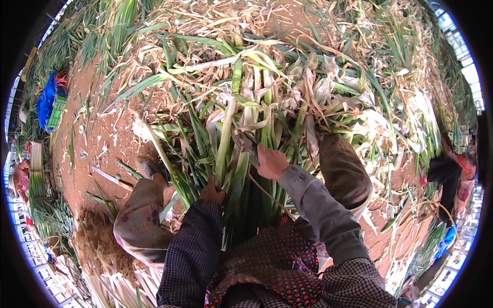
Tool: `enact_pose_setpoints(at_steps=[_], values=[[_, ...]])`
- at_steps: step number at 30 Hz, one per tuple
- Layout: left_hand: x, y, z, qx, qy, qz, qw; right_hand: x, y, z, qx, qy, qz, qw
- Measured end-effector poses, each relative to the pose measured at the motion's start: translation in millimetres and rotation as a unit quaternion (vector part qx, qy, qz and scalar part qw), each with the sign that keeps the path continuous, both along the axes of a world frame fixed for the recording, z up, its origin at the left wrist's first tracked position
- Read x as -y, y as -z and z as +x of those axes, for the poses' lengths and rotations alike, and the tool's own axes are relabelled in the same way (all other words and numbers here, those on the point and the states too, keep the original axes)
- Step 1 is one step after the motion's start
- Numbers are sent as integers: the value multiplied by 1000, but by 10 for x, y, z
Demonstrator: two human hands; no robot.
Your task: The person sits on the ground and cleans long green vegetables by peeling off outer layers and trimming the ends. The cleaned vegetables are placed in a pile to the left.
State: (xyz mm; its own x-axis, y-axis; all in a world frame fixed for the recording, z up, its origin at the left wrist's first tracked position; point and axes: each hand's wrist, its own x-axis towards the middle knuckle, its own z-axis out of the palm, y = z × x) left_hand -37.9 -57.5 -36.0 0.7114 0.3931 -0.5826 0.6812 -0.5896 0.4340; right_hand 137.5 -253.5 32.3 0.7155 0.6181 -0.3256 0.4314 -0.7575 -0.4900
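My left hand (212, 192) is closed around the green part of a large green onion stalk (225, 142), whose pale end points away from me. In my right hand (270, 163) is a dark-handled tool (246, 144), its kind unclear; it lies close to the stalk's right side, and I cannot tell if they touch. More long green leaves (238, 192) lie between my knees. To the left, another green onion (156, 140) slants with its white root end up. A thin curved stem or cord (269, 195) runs below my right hand.
Peeled, dried leaves (308, 84) are heaped in front. A knife (111, 178) lies on the soil at left, near rooted onions (100, 238). A green crate (57, 112) with blue material stands farther left. People (21, 177) are at both far sides.
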Motion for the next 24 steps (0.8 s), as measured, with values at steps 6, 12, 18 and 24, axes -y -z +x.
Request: enact_pose_setpoints(at_steps=[6, 12, 18, 24], values=[[-36, 91, -44, 24, 2, -1, 1000, -187, -140, 311, -23, 3, -33, 999], [-57, 15, 56, 18, 31, 22, 999, -285, -140, 878, -64, 84, -60, 993], [176, 29, 568, 90, 28, 87, 992, 428, -274, 357, -49, 75, 21, 996], [194, 139, 972, 16, 1, 17, 1000, 893, -438, -425, -151, -2, -67, 986]])
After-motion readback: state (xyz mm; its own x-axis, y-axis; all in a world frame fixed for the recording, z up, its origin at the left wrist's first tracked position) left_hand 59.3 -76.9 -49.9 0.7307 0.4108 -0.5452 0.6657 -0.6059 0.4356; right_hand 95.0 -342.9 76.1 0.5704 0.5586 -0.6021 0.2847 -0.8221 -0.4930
